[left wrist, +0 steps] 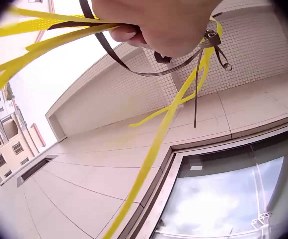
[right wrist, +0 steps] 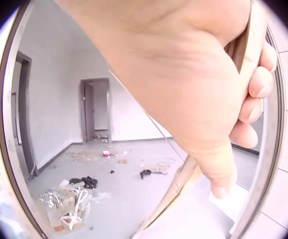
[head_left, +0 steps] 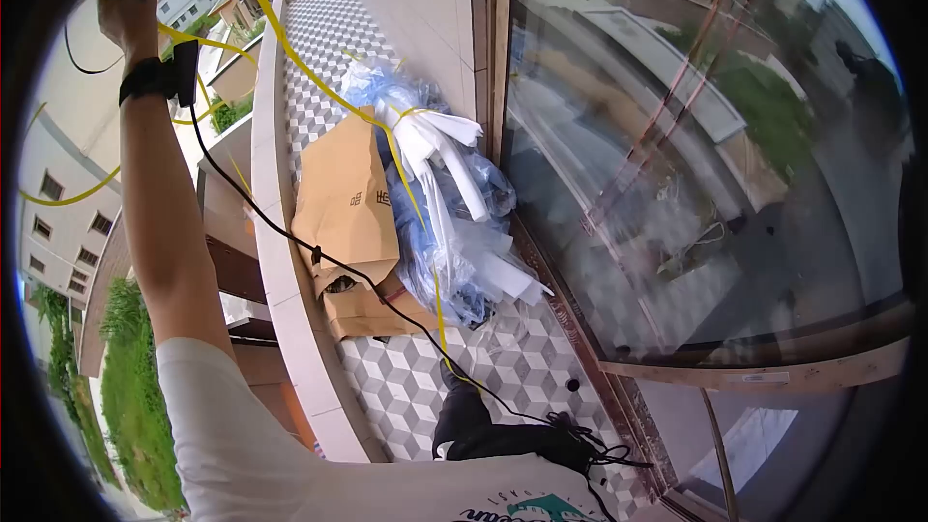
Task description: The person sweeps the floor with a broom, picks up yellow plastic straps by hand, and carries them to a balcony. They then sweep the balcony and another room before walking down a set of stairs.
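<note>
Balcony setting: patterned tile floor (head_left: 406, 387), low parapet wall (head_left: 290, 280) on the left, big glazed window (head_left: 696, 155) on the right.

Left hand (head_left: 126, 10) is raised high, fingers clenched round a bunch of yellow strapping bands (left wrist: 44, 30) plus a dark thin strap (left wrist: 134, 67) with a small metal buckle (left wrist: 211, 37). From the fist the bands fan out. One long run (head_left: 319, 87) goes down and away to the bundle of white and blue plastic-wrapped pieces (head_left: 445, 203) lying on flattened cardboard (head_left: 343, 203) by the window. Band's long axis points from the fist toward that bundle, so left hand is the working one.

Right hand (right wrist: 194, 84) is off to the side, fingers (right wrist: 256, 84) curled round a thin tan frame strip (right wrist: 251, 45) at the window edge. It doesn't show in the head view.

Hard to make out: where the other band ends go (cut off at frame edge), how the band attaches at the bundle, and whether the buckle is threaded. A black cable (head_left: 290, 232) trails from the wrist camera across the scene.
</note>
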Demonstrator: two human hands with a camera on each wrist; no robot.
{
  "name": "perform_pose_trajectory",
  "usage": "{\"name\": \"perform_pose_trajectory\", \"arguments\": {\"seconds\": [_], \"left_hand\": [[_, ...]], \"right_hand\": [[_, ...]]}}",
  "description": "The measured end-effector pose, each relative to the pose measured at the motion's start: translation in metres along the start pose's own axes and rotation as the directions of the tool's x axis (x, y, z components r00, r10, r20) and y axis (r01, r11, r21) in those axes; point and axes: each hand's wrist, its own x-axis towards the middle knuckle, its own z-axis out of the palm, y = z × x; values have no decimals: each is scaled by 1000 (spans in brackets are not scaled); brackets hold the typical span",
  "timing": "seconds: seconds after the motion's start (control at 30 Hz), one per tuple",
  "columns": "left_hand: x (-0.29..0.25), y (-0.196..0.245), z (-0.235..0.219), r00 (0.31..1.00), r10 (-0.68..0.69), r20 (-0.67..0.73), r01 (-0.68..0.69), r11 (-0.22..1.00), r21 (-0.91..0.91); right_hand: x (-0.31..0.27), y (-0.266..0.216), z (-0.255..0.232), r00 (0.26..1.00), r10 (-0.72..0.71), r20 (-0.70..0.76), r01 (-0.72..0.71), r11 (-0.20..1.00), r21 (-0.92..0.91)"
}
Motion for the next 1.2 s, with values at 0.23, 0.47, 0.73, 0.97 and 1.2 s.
{"name": "perform_pose_trajectory", "arguments": {"seconds": [0.23, 0.47, 0.73, 0.97, 1.2], "left_hand": [[-346, -9, 133, -354, -98, 930, 515, 810, 282], [-553, 24, -110, -111, -57, 992, 744, 657, 121], [-579, -67, -321, -783, 58, 620, 587, 399, 704], [-604, -244, -288, -822, -274, 499, 418, 305, 856], [-558, -387, -325, -747, -480, 459, 442, 156, 883]], "right_hand": [[-124, -45, 133, 898, 13, 441, -210, 892, 401], [-206, -71, 125, 880, -148, 451, -97, 874, 476], [-316, -157, 120, 751, -193, 632, -207, 840, 502], [-317, -242, 135, 580, -631, 515, 357, 765, 536], [-333, -336, 96, 332, -837, 435, 926, 378, 20]]}}
